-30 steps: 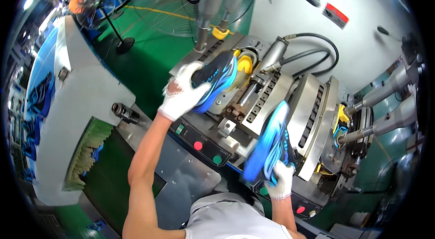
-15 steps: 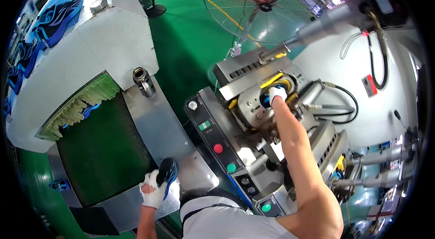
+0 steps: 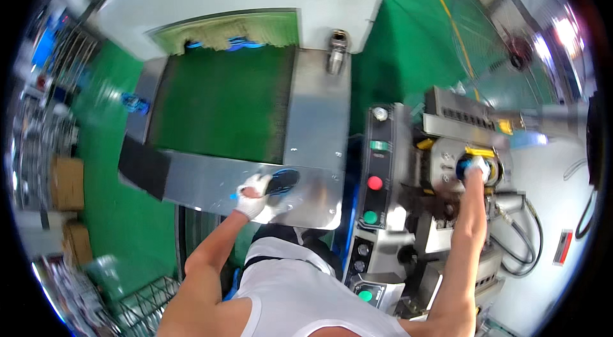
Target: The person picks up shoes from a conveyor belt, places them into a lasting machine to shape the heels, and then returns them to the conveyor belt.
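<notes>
My left hand (image 3: pixel 253 198), in a white glove, is closed at one end of a dark shoe with blue edging (image 3: pixel 284 181). That shoe is at the metal ledge (image 3: pixel 214 179) in front of the green conveyor belt (image 3: pixel 223 104). My right arm reaches out to the machine (image 3: pixel 447 164) on the right. There my gloved right hand (image 3: pixel 477 170) grips a black and blue shoe (image 3: pixel 464 167) in the round, yellow-edged holder. Glove and motion blur hide most of this shoe and the fingertips.
Between ledge and machine stands a control panel (image 3: pixel 375 164) with red and green buttons. A metal cylinder (image 3: pixel 337 53) stands on the ledge's far right corner. Green fringe (image 3: pixel 230 29) hangs over the belt opening, blue shoes beneath it. Another blue shoe (image 3: pixel 135 103) lies at left. Black hoses (image 3: pixel 527 235) loop beside the machine.
The view has swung to the right, bringing the belt to the middle. The left hand remains at its shoe by the ledge, and the right hand remains at the machine's holder.
</notes>
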A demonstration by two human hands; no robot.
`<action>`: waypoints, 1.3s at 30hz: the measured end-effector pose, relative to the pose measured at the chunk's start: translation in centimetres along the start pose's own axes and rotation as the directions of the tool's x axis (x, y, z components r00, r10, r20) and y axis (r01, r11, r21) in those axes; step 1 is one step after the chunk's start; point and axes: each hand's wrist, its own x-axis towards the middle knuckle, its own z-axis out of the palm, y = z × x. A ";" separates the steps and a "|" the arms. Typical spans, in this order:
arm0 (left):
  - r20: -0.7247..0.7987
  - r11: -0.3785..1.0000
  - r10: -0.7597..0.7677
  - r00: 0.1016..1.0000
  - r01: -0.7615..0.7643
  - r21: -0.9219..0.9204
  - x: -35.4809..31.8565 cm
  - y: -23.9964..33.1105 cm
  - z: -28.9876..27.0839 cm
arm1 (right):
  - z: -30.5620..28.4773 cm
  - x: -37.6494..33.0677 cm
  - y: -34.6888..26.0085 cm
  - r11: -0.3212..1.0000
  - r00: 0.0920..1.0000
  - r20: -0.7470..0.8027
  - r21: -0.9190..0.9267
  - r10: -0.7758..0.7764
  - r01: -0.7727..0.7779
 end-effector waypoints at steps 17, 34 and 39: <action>0.437 0.854 0.400 0.806 -0.155 -0.497 4.4 -9.5 -6.0 | 12.8 -52.9 11.7 0.005 0.833 0.358 -0.918 -0.421 0.397; -0.272 0.878 -0.412 0.870 0.459 0.135 51.6 -51.3 -26.1 | 4.6 -72.0 23.4 0.553 0.941 0.071 -0.823 0.331 -0.132; -0.202 0.867 -0.328 0.923 0.379 0.324 58.2 -60.2 -19.0 | 0.3 -70.9 27.7 0.358 0.937 0.120 -0.934 0.329 -0.006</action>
